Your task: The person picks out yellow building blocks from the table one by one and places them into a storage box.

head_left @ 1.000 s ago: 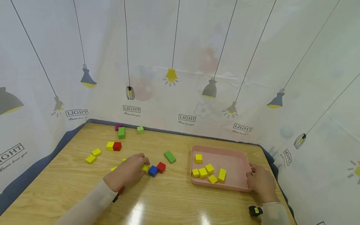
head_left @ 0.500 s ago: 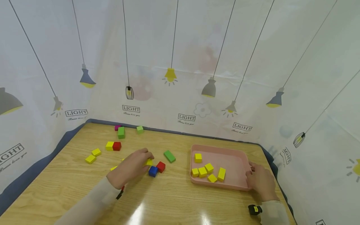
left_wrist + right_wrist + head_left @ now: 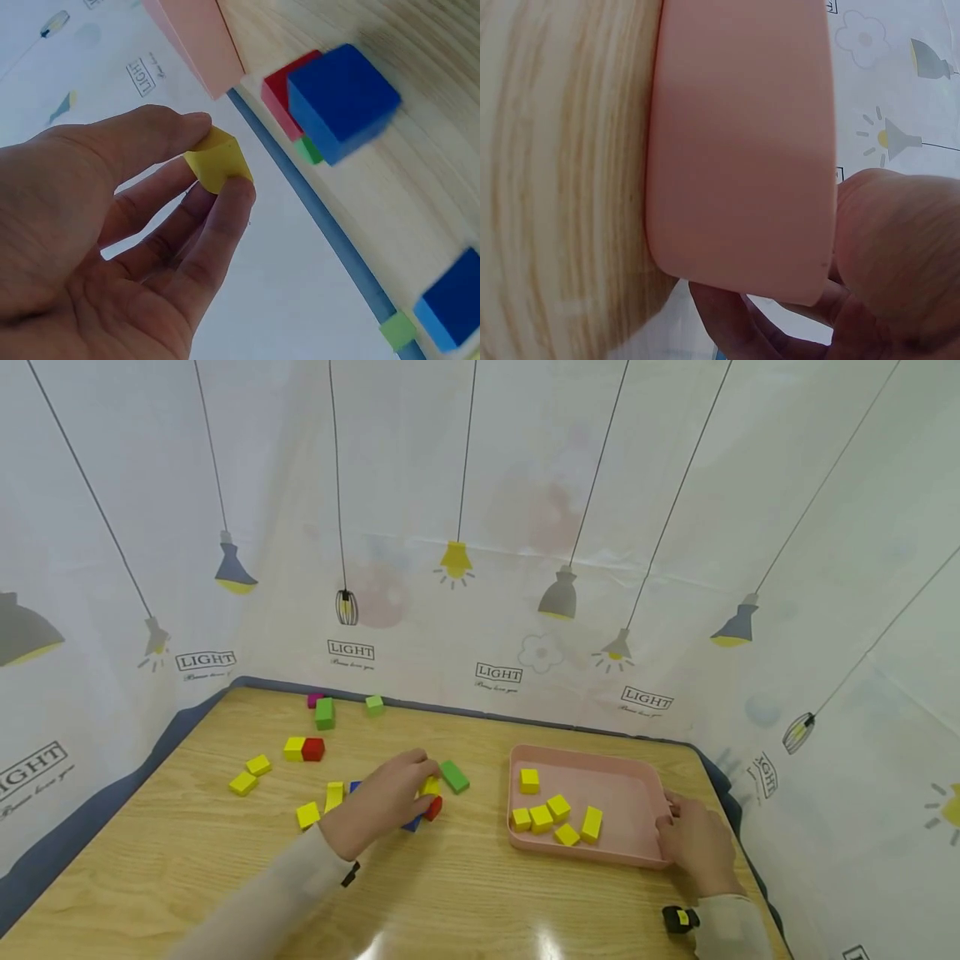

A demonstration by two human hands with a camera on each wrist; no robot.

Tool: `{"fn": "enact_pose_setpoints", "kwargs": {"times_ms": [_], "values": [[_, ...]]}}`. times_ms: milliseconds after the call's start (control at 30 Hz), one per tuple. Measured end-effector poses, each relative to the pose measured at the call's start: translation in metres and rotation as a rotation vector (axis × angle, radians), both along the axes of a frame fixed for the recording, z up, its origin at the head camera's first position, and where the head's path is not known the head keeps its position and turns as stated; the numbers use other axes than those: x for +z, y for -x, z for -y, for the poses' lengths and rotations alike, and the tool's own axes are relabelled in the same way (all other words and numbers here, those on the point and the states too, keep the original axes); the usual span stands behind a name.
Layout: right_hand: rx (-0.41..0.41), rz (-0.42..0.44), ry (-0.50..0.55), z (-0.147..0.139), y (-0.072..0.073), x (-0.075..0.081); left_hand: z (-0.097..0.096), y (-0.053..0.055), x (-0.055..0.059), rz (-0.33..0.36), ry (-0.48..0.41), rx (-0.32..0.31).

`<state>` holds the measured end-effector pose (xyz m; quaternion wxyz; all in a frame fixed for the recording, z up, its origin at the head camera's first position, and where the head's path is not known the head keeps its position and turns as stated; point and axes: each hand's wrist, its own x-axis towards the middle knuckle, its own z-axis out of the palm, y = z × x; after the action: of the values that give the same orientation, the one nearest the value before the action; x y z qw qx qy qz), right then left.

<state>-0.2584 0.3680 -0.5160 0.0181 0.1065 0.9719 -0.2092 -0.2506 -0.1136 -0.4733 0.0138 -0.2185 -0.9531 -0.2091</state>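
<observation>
My left hand [image 3: 386, 802] pinches a yellow block [image 3: 219, 161] between thumb and fingertips, up off the table. Below it in the head view are a blue block [image 3: 412, 824], partly hidden by the hand, and a red block [image 3: 433, 808]. Just past the fingertips lies a long green block [image 3: 453, 777]. At the right side, my right hand [image 3: 697, 843] grips the end of a pink tray [image 3: 630, 810], with the thumb at the rim and fingers around the outside wall. Several yellow blocks [image 3: 541, 818] lie in the tray's left and middle part.
Left of my left hand lie yellow blocks [image 3: 307, 815] and part of another blue block [image 3: 355, 786]. Farther back are a yellow and a red block [image 3: 312, 749] side by side, green blocks [image 3: 324, 714] and a magenta block [image 3: 315, 701]. A printed curtain [image 3: 420, 635] borders the table.
My left hand has moved right with the yellow block, passing over the blue and red blocks and uncovering yellow blocks behind it. The right hand and tray stay in place.
</observation>
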Motion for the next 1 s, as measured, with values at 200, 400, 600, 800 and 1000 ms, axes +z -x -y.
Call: {"fn": "enact_pose_setpoints", "kwargs": {"times_ms": [200,400,600,800,1000], "values": [[0.002,0.003,0.002,-0.001,0.001,-0.001,-0.020,0.004,-0.002,-0.020,-0.020,-0.045],[0.007,0.002,-0.004,-0.003,0.002,-0.001,-0.042,0.009,-0.004,-0.026,-0.018,-0.079],[0.005,-0.005,0.003,-0.002,0.001,0.000,-0.064,0.012,-0.002,-0.076,-0.001,-0.131],[0.004,-0.001,-0.001,-0.002,0.003,0.000,-0.086,0.014,-0.001,-0.083,0.004,-0.161],[0.007,0.016,-0.005,-0.004,0.004,-0.002,-0.108,0.015,-0.003,-0.045,0.023,-0.154]]}}
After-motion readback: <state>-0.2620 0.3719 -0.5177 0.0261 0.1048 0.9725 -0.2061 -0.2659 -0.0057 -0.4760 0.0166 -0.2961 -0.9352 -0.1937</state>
